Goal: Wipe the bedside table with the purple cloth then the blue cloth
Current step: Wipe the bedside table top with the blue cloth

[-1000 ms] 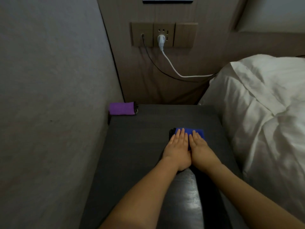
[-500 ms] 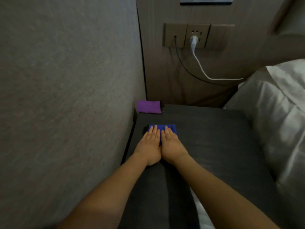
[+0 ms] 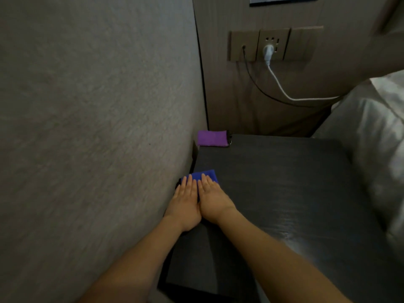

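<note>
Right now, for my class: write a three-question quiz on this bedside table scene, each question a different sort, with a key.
1. True or false: the purple cloth lies under the hands.
2. Which cloth do the left hand and right hand press flat? A purple, B blue, C white.
3. Fill in: the blue cloth sits at the bedside table's edge nearest the ____.

Key: 1 false; 2 B; 3 wall.
</note>
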{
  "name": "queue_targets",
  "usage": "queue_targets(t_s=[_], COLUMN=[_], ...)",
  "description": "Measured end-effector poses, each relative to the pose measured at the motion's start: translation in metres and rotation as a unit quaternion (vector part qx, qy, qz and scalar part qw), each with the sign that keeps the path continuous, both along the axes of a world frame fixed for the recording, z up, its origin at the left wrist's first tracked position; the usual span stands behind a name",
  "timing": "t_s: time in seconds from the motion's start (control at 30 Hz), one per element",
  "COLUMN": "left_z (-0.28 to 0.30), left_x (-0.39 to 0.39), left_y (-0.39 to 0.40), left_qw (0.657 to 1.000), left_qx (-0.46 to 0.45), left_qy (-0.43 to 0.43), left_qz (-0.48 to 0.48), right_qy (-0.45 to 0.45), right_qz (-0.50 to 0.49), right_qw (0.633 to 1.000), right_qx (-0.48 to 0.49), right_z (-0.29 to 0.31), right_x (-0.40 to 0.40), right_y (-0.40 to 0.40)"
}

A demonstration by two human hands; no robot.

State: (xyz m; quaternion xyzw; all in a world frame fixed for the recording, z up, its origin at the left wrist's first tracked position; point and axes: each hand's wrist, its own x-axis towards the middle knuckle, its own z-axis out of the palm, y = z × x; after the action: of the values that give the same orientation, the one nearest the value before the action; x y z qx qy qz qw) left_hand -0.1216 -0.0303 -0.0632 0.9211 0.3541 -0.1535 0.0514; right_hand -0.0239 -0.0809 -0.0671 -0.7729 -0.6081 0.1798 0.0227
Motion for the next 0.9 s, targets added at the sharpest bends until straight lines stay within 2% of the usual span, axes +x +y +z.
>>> queue_targets(t_s=[0.27,0.9], left_z=[0.000,0.001], left_x=[0.026,0.167], left_y=[-0.047,-0.135], left_qw=[0.999,0.990], left_qx=[-0.013,-0.040], left_qy=[-0.030,-0.042], left_qz=[-0.023,-0.126], right_qy=[0.001,-0.022], right_qz=[0.005,-0.122], right_qw=[1.000,0.992], right_qx=[0.000,-0.012], right_z=[0.013,0.011], right_x=[0.027,0.148], right_y=[-0.061,-0.168])
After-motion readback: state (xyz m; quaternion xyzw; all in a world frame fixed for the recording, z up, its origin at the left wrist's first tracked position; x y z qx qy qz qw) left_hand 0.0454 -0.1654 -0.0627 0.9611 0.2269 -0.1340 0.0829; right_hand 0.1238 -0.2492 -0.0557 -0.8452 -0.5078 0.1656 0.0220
